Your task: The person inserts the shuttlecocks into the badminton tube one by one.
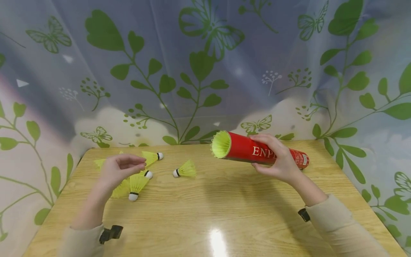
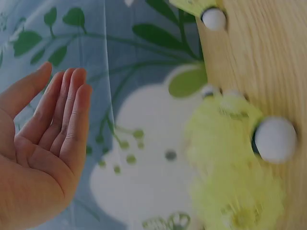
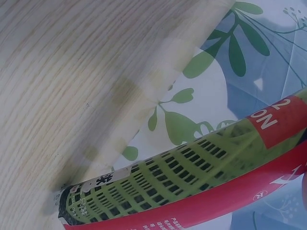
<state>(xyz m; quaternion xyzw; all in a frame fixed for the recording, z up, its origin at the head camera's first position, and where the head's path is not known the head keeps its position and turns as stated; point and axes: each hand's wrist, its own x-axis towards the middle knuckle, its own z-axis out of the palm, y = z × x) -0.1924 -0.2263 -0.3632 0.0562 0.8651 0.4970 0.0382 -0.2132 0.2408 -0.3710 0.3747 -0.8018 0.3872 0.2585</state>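
My right hand point(image 1: 277, 159) grips a red shuttlecock tube point(image 1: 240, 145) round its middle and holds it tilted above the table. Its mouth points left, and a yellow shuttlecock skirt point(image 1: 221, 144) sticks out of it. Through the tube's clear side point(image 3: 177, 172), the right wrist view shows stacked yellow-green skirts. The left hand point(image 1: 117, 169) hovers empty over a cluster of yellow shuttlecocks point(image 1: 138, 184), its fingers point(image 2: 72, 110) fairly straight and the thumb apart. Part of that cluster is hidden behind the hand. One shuttlecock point(image 1: 187, 169) lies alone, right of the cluster.
A wooden table point(image 1: 192, 214) lies beneath everything. Behind it and at both sides hangs a curtain point(image 1: 205, 92) printed with leaves and butterflies. Near the table's back left, another shuttlecock point(image 1: 152, 157) lies with its white cork to the right.
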